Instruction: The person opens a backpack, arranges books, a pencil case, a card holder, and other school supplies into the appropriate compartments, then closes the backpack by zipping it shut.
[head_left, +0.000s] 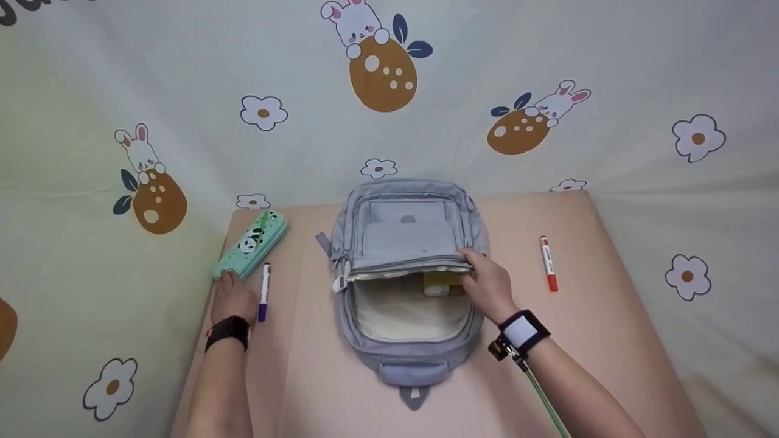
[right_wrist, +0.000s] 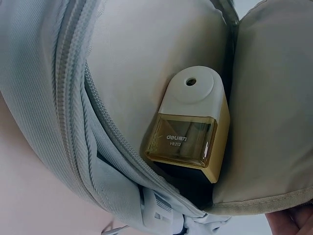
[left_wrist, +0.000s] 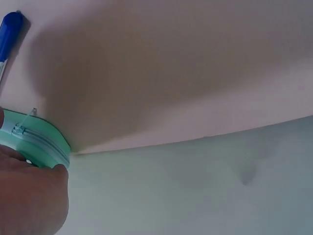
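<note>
- Grips the near end of the green pencil case (head_left: 252, 243) with the left hand (head_left: 234, 298), fingers over the top; probably takes hold there as the end closest to the arm.
- Pinches the edge of the flap (head_left: 408, 230) of the grey backpack (head_left: 414, 359) with the right hand (head_left: 490, 286), near the corner, likely to hold the mouth of the main pocket wide.
- Rests the pencil case slantwise at the left edge of the bench (head_left: 310, 365), outside the backpack and well apart from it.
- Has the backpack lying in the middle, opening and top handle (head_left: 414, 373) toward the person, apparently for easy reach inside.
- Just beside the pencil case, a capped marker (head_left: 265, 292); to the right of the backpack, well apart, a red-capped marker (head_left: 549, 264).
- In the right wrist view, inside the pocket, a whole pencil sharpener (right_wrist: 190, 122) with a white top, round hole and see-through front; in the head view, only a pale and yellowish part, next to the right hand.
- In the left wrist view, the zip (left_wrist: 44, 142) along the side of the pencil case, hidden from the head view; also a cap looking blue there, more purple from above.
</note>
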`<control>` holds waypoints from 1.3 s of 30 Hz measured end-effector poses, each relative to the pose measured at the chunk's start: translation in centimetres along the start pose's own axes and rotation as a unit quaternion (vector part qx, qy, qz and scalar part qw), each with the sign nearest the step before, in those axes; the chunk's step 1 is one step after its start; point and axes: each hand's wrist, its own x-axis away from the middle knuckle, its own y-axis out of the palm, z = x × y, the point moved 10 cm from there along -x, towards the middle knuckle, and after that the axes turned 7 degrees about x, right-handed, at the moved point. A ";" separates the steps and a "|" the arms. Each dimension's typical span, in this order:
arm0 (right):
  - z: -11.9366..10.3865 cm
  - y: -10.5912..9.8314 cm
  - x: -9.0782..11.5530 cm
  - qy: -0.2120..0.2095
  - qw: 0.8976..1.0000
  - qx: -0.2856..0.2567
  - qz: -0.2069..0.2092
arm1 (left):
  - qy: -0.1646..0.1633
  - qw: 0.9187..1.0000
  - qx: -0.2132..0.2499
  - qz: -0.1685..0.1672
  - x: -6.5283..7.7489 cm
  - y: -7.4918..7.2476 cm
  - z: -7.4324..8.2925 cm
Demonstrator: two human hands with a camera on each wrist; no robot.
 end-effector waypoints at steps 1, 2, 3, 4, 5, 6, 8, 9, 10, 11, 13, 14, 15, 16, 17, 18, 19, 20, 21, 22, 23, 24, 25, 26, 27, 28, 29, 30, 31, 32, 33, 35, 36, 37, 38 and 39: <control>0.0 0.0 0.0 -0.001 1.000 0.001 0.001 | 0.014 1.000 -0.009 0.007 0.0 0.0 0.4; 0.1 -0.1 0.0 -0.002 1.000 0.003 0.002 | 0.032 0.999 -0.021 0.018 0.0 0.0 0.8; 0.1 -0.1 0.0 -0.002 1.000 0.005 0.003 | 0.048 0.998 -0.035 0.028 0.0 0.0 1.2; 0.1 -0.1 0.0 -0.003 1.000 0.006 0.004 | 0.064 0.996 -0.052 0.040 0.1 0.0 1.5; 0.2 -0.1 0.0 -0.004 1.000 0.008 0.005 | 0.076 0.994 -0.067 0.051 0.1 0.0 1.7; 0.2 -0.1 0.0 -0.002 1.000 0.009 0.006 | 0.084 0.992 -0.080 0.059 0.1 0.1 1.8; 0.3 -0.1 0.0 0.000 1.000 0.008 0.005 | 0.091 0.989 -0.095 0.070 0.1 0.1 1.9; 0.3 -0.1 0.1 0.002 1.000 0.006 0.005 | 0.089 0.989 -0.096 0.073 0.1 0.1 1.9; 0.4 -0.1 0.1 0.003 1.000 0.004 0.004 | 0.087 0.989 -0.098 0.074 0.1 0.0 1.8; 0.4 0.0 0.1 0.004 1.000 0.003 0.002 | 0.081 0.990 -0.094 0.073 0.1 0.0 1.7; 0.4 0.2 0.1 0.006 1.000 0.001 -0.004 | 0.068 0.991 -0.088 0.067 0.2 0.0 1.5; 0.4 0.3 0.2 0.006 1.000 0.000 -0.007 | 0.063 0.992 -0.088 0.063 0.2 0.0 1.3; 0.4 0.4 0.2 0.006 1.000 -0.001 -0.009 | 0.057 0.993 -0.088 0.060 0.2 0.0 1.2; 0.4 0.4 0.2 0.005 1.000 0.000 -0.011 | 0.051 0.993 -0.087 0.057 0.2 0.0 1.0; 0.4 0.5 0.2 0.005 1.000 0.000 -0.012 | 0.045 0.994 -0.083 0.057 0.2 0.0 0.9; 0.3 0.5 0.3 0.003 1.000 0.000 -0.011 | 0.039 0.994 -0.080 0.057 0.2 -0.1 0.8; 0.4 0.5 0.3 0.003 1.000 0.000 -0.010 | 0.034 0.995 -0.077 0.059 0.2 -0.2 0.7; 0.3 0.4 0.3 0.002 1.000 0.001 -0.009 | 0.028 0.995 -0.074 0.062 0.1 -0.2 0.6; 0.3 0.4 0.3 0.001 1.000 0.001 -0.006 | 0.020 0.995 -0.067 0.066 0.1 -0.4 0.5; 0.3 0.3 0.3 0.001 1.000 0.001 -0.005 | 0.012 0.996 -0.057 0.071 0.0 -0.5 0.4; 0.4 0.3 0.3 0.000 1.000 0.001 -0.003 | 0.004 0.996 -0.051 0.075 -0.1 -0.6 0.2; 0.4 0.3 0.3 0.000 1.000 0.002 -0.002 | -0.003 0.996 -0.045 0.079 -0.2 -0.8 0.2; 0.4 0.3 0.3 0.000 1.000 0.002 -0.001 | -0.009 0.996 -0.038 0.083 -0.3 -0.9 0.1; 0.4 0.3 0.3 -0.001 1.000 0.003 0.000 | -0.014 0.996 -0.032 0.086 -0.4 -1.0 0.0; 0.4 0.3 0.3 -0.001 1.000 0.003 0.000 | -0.019 0.996 -0.024 0.086 -0.5 -1.1 -0.1; 0.3 0.4 0.3 0.000 1.000 0.002 0.000 | -0.022 0.996 -0.016 0.086 -0.5 -1.1 -0.1; 0.3 0.4 0.3 -0.002 1.000 0.003 0.001 | -0.023 0.996 -0.011 0.085 -0.5 -1.1 -0.1; 0.2 0.4 0.3 -0.002 1.000 0.003 0.002 | -0.024 0.996 -0.004 0.085 -0.5 -1.2 -0.1; 0.2 0.4 0.3 -0.003 1.000 0.005 0.003 | -0.025 0.996 0.003 0.086 -0.5 -1.2 -0.1; 0.1 0.4 0.3 -0.005 1.000 0.005 0.004 | -0.027 0.996 0.008 0.086 -0.5 -1.3 -0.1; 0.1 0.4 0.3 -0.006 1.000 0.006 0.004 | -0.029 0.996 0.014 0.087 -0.4 -1.4 -0.1; 0.0 0.4 0.4 -0.007 1.000 0.008 0.005 | -0.032 0.995 0.015 0.091 -0.4 -1.6 0.0; 0.0 0.4 0.4 -0.007 1.000 0.008 0.005 | -0.033 0.995 0.013 0.093 -0.4 -1.6 0.1; 0.0 0.4 0.4 -0.007 1.000 0.008 0.004 | -0.037 0.995 0.011 0.092 -0.4 -1.6 0.0; 0.0 0.4 0.4 -0.007 1.000 0.009 0.004 | -0.039 0.995 0.008 0.088 -0.4 -1.5 0.0; 0.0 0.4 0.4 -0.007 1.000 0.009 0.004 | -0.041 0.995 0.009 0.085 -0.5 -1.5 0.0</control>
